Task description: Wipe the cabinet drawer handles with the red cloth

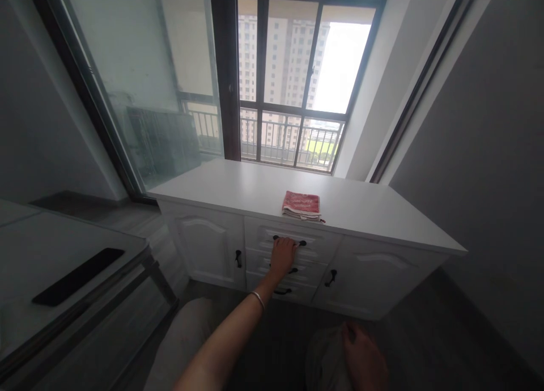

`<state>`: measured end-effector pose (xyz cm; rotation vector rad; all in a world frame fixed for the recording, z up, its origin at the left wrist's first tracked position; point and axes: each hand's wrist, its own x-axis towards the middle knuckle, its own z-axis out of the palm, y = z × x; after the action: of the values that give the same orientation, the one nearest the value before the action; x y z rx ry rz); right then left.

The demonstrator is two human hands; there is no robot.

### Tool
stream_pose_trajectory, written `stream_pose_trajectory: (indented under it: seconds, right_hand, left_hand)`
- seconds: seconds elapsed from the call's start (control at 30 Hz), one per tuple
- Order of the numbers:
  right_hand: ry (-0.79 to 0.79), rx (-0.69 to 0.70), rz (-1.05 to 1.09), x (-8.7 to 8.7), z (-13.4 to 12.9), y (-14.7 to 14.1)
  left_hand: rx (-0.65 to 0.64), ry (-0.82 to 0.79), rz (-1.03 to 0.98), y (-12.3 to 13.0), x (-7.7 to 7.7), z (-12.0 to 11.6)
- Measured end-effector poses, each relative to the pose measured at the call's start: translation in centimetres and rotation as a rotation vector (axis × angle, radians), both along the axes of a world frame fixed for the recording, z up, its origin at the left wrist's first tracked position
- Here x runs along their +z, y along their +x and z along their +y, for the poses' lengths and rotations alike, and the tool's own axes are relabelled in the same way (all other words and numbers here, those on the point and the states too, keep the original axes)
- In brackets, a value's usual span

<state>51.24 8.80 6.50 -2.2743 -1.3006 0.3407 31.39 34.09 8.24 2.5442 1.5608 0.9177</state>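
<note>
My left hand (284,254), with a bangle on its wrist, has its fingers wrapped round the black handle (302,243) of the top drawer (317,251). That drawer sits in the middle of a white cabinet (238,181) and looks closed. My right hand (363,354) is low at the right, against my knee; its fingers are dim and partly hidden. On the cabinet top, just above the top drawer, lies a folded red cloth (301,204) with pale edges.
At the left is a table (127,243) with a flat black object (79,276) on it. Cabinet doors with black handles flank the drawers. Behind the cabinet are a glass sliding door (187,68) and a window (287,56). Walls rise on both sides.
</note>
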Motion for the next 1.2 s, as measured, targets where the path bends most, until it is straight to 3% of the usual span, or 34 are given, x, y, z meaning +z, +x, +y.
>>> stream_pose_trajectory:
  seconds: [0.13,0.23,0.5,0.6,0.97,1.07,1.2]
  right_hand:
    - [-0.040,-0.014,0.017,0.0,-0.1,0.0]
    - [-0.033,-0.069,0.051,-0.2,-0.2,0.2]
    - [0.152,-0.234,0.189,-0.5,-1.0,0.5]
    - [0.153,-0.265,0.218,-0.2,-1.3,0.8]
    - [0.109,-0.354,0.263,-0.1,-1.9,1.8]
    - [0.140,-0.397,0.268,-0.3,-2.0,2.0]
    - [0.176,-0.430,0.316,0.3,-1.9,1.9]
  left_hand:
    - [0.003,0.011,-0.020,-0.3,-0.3,-1.1]
    - [0.011,0.011,-0.028,-1.0,-0.6,-3.1]
    - [-0.024,0.016,-0.088,-4.0,-2.4,-12.4]
    - [-0.062,0.017,-0.151,-4.7,-2.7,-15.0]
    - [-0.090,-0.022,-0.279,-6.1,-2.9,-20.4]
    - [-0.163,-0.124,-0.334,-6.8,-1.7,-21.0]
    - [-0.216,-0.240,-0.577,-8.2,2.8,-22.2]
